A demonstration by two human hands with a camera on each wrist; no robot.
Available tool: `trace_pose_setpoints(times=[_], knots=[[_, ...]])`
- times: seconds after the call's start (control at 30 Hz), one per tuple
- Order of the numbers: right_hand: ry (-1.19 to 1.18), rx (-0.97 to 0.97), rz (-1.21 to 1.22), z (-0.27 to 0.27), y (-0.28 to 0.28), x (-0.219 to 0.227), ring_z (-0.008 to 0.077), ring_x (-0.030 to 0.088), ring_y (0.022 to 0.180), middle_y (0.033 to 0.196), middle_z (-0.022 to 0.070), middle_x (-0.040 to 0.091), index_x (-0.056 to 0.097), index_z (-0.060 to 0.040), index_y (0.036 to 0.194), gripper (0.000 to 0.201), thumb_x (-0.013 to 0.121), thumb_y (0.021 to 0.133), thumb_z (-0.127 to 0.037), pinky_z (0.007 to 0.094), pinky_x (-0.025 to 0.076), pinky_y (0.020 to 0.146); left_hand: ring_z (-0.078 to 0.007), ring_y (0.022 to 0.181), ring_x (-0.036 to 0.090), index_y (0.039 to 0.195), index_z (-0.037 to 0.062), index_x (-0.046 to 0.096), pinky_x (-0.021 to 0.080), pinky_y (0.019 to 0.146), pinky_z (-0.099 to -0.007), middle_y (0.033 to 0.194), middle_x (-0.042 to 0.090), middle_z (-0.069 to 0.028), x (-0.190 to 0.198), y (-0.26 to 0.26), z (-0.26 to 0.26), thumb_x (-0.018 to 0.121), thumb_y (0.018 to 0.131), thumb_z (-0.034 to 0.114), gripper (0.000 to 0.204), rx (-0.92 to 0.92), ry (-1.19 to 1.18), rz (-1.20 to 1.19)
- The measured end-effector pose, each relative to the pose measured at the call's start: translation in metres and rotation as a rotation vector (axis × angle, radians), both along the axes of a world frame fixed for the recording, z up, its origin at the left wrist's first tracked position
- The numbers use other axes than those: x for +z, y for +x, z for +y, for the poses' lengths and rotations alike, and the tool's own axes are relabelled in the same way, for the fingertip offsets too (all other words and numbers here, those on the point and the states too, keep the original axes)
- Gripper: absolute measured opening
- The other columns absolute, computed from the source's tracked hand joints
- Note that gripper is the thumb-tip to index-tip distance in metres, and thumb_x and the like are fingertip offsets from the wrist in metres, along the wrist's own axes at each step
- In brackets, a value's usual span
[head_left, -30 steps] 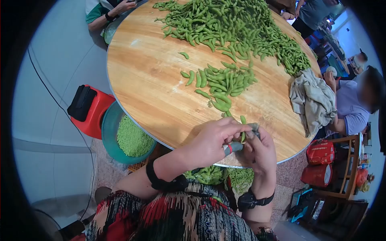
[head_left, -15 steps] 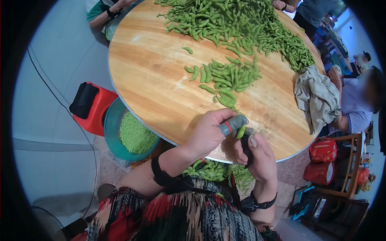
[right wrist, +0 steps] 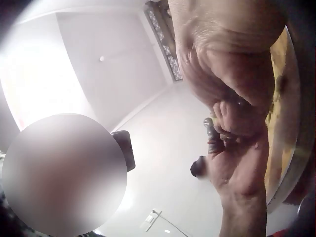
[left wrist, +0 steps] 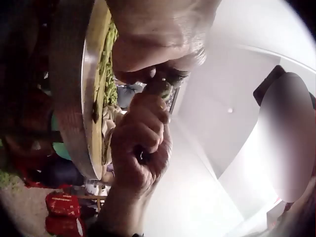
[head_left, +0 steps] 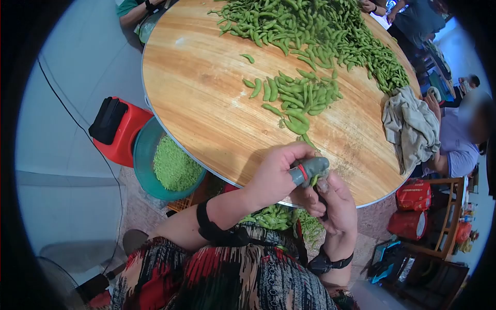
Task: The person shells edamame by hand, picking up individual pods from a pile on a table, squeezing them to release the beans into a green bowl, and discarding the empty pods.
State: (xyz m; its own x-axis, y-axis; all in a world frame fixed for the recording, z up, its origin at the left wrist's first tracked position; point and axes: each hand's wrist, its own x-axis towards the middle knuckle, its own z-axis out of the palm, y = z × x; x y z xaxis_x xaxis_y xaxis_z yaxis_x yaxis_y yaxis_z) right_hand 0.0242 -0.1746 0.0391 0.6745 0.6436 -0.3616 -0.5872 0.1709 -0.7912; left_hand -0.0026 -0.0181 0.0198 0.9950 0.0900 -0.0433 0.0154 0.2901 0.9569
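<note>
Over the near edge of the round wooden table [head_left: 201, 113], both hands meet at one green edamame pod [head_left: 314, 180], mostly hidden by fingers. My left hand [head_left: 276, 173] pinches it from the left; a grey cover with a red band [head_left: 305, 171] sits on one of its digits. From the right, my right hand [head_left: 340, 202] grips the pod with curled fingers, the thumb close against the grey cover. In the left wrist view the right hand [left wrist: 140, 136] shows curled fingers. A small group of edamame pods [head_left: 302, 95] lies just beyond the hands.
A large heap of pods [head_left: 310, 31] covers the far side. At the right edge lies a crumpled grey cloth [head_left: 411, 126]. Below left stands a teal basin [head_left: 142, 173] of shelled beans [head_left: 175, 168] beside a red container [head_left: 121, 137]. Another person [head_left: 454, 139] sits at the right.
The pod stood visible between both hands; now the left hand's grey-covered digit has come over it and hides most of it. The head view has shifted slightly.
</note>
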Motion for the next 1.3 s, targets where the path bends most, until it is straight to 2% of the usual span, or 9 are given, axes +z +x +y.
trace_pose_setpoints(times=[0.17, 0.3, 0.4, 0.53, 0.67, 0.8, 0.87, 1.03, 1.3], knots=[[0.192, 0.023, 0.234, -0.005, -0.007, 0.006, 0.0039, 0.033, 0.047, 0.070, 0.0050, 0.052, 0.049, -0.0029, 0.102, 0.016, 0.043, 0.094, -0.016, 0.0174, 0.025, 0.041, -0.0064, 0.077, 0.054, 0.091, 0.0017, 0.058, 0.043, 0.074, -0.0214, 0.083, 0.057, -0.0001, -0.004, 0.005, 0.007, 0.054, 0.089, 0.023, 0.022, -0.397, -0.684, -0.006], [0.172, 0.054, 0.213, -0.002, -0.001, 0.005, 0.0044, 0.036, 0.048, 0.068, 0.0034, 0.051, 0.050, -0.0036, 0.099, 0.014, 0.042, 0.094, -0.014, 0.0172, 0.027, 0.043, -0.0049, 0.079, 0.052, 0.093, 0.0026, 0.058, 0.043, 0.074, -0.0217, 0.084, 0.057, 0.0003, -0.015, 0.009, 0.011, 0.055, 0.089, 0.026, 0.023, -0.458, -0.695, -0.006], [-0.427, -0.130, -0.584, 0.009, 0.001, -0.003, 0.0026, 0.043, 0.059, 0.067, -0.0021, 0.051, 0.055, -0.0016, 0.090, 0.011, 0.046, 0.091, -0.007, 0.0174, 0.034, 0.052, -0.0044, 0.079, 0.050, 0.098, 0.0034, 0.055, 0.041, 0.072, -0.0210, 0.082, 0.054, 0.0001, 0.007, 0.009, 0.002, 0.062, 0.084, 0.015, 0.020, -0.146, -0.164, 0.047], [-0.548, -0.144, -0.881, 0.010, 0.013, -0.013, 0.0021, 0.043, 0.062, 0.069, -0.0017, 0.052, 0.055, -0.0003, 0.089, 0.010, 0.047, 0.090, -0.006, 0.0186, 0.036, 0.053, -0.0066, 0.078, 0.049, 0.104, 0.0025, 0.055, 0.041, 0.072, -0.0203, 0.085, 0.054, 0.0003, 0.000, 0.014, -0.005, 0.064, 0.080, 0.006, 0.025, 0.129, 0.133, -0.139], [-0.279, -0.216, -0.406, 0.015, 0.021, -0.005, 0.0032, 0.041, 0.057, 0.065, -0.0019, 0.050, 0.055, -0.0023, 0.086, 0.012, 0.047, 0.091, -0.009, 0.0189, 0.034, 0.050, -0.0065, 0.081, 0.051, 0.109, 0.0014, 0.055, 0.042, 0.073, -0.0201, 0.090, 0.057, -0.0014, 0.000, 0.014, -0.002, 0.062, 0.082, 0.006, 0.028, 0.095, 0.167, -0.091], [0.031, -0.133, 0.086, 0.007, 0.026, 0.001, 0.0042, 0.038, 0.051, 0.062, -0.0034, 0.048, 0.056, -0.0051, 0.082, 0.015, 0.051, 0.091, -0.016, 0.0195, 0.033, 0.047, -0.0059, 0.086, 0.053, 0.113, 0.0007, 0.055, 0.043, 0.075, -0.0197, 0.095, 0.059, -0.0020, -0.009, 0.017, 0.000, 0.056, 0.087, 0.006, 0.027, -0.096, -0.399, 0.023], [-0.118, -0.111, -0.112, 0.007, 0.024, -0.004, 0.0041, 0.039, 0.052, 0.062, -0.0033, 0.049, 0.055, -0.0049, 0.081, 0.016, 0.051, 0.091, -0.016, 0.0196, 0.034, 0.048, -0.0058, 0.086, 0.053, 0.114, 0.0006, 0.055, 0.043, 0.074, -0.0197, 0.096, 0.060, -0.0016, -0.016, 0.016, 0.000, 0.054, 0.088, 0.007, 0.027, -0.151, -0.595, 0.018], [-0.460, -0.295, -0.697, 0.002, 0.035, -0.009, 0.0042, 0.046, 0.065, 0.071, -0.0034, 0.053, 0.057, 0.0001, 0.090, 0.015, 0.050, 0.092, -0.013, 0.0203, 0.039, 0.057, -0.0050, 0.071, 0.048, 0.124, 0.0066, 0.049, 0.039, 0.061, -0.0186, 0.086, 0.057, 0.0012, 0.005, 0.012, 0.003, 0.053, 0.087, 0.005, 0.037, -0.092, 0.051, 0.047], [-0.233, -0.275, -0.447, 0.004, 0.028, -0.008, 0.0043, 0.051, 0.066, 0.079, -0.0015, 0.057, 0.055, -0.0009, 0.099, 0.016, 0.058, 0.083, -0.002, 0.0180, 0.041, 0.059, -0.0073, 0.061, 0.051, 0.127, 0.0063, 0.045, 0.043, 0.059, -0.0226, 0.071, 0.056, -0.0035, 0.016, 0.007, -0.004, 0.063, 0.080, 0.008, 0.051, -0.035, 0.313, -0.105]])
